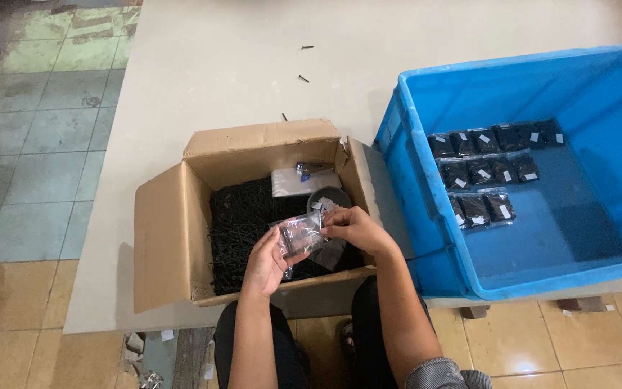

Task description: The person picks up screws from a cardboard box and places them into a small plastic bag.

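My left hand (268, 261) and my right hand (354, 227) together hold a small clear plastic bag (300, 235) over an open cardboard box (170, 241). The left hand supports the bag from below; the right hand's fingers pinch its top edge. The box is full of black screws (242, 223). A small dark round bowl (329, 196) and a stack of clear empty bags (293, 181) lie on the screws, just beyond my hands.
A blue plastic bin (426, 216) stands to the right, holding several small filled bags of black screws (484, 173) in rows. Three loose screws (303, 78) lie on the pale table (217, 65) beyond the box. Tiled floor is on the left.
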